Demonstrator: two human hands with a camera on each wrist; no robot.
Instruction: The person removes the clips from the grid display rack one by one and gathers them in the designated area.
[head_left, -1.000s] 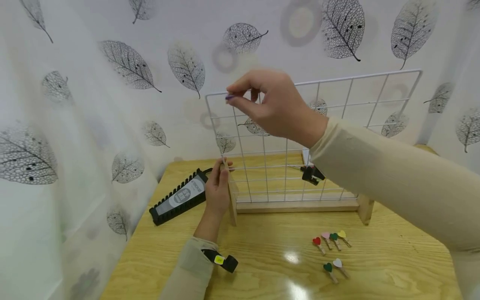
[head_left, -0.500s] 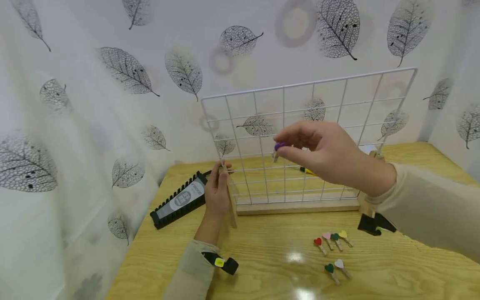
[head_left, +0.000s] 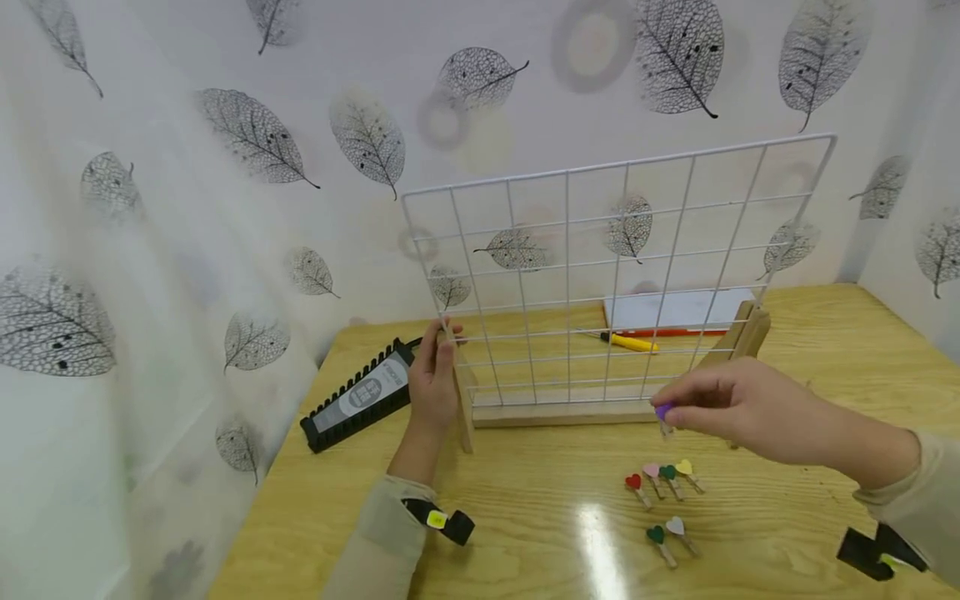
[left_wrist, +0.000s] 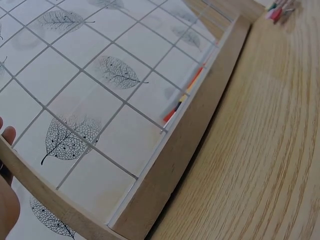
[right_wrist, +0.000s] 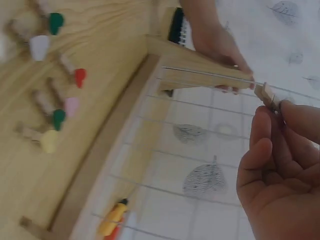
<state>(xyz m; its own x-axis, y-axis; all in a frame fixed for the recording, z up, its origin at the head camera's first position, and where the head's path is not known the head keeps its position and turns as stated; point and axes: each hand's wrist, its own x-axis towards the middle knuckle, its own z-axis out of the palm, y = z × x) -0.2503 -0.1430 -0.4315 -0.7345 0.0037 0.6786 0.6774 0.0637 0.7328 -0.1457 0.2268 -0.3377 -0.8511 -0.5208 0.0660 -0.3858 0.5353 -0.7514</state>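
Observation:
My right hand [head_left: 765, 417] pinches a small wooden clothespin with a purple heart [head_left: 663, 412] between thumb and fingertips, in front of the stand's right part. In the right wrist view, the clothespin's wooden end [right_wrist: 267, 95] sticks out past the fingertips. My left hand [head_left: 432, 383] grips the left wooden upright [head_left: 463, 400] of a white wire grid [head_left: 567, 250] set on a wooden base [head_left: 555, 414]. On the table before it lie several heart clothespins: red [head_left: 633, 482], pink [head_left: 652, 471], green [head_left: 667, 472], yellow [head_left: 684, 467], another green [head_left: 656, 534] and white [head_left: 675, 525].
Left of the stand lies a black toothed rack with a grey label [head_left: 363, 396]. Behind the grid are a yellow-handled screwdriver [head_left: 633, 342] and a flat white object with a red edge [head_left: 682, 308]. A leaf-patterned curtain [head_left: 360, 50] closes off the back.
My right hand has come down and to the right from the grid's upper left corner, still pinching the purple clothespin. My left hand has stayed on the upright.

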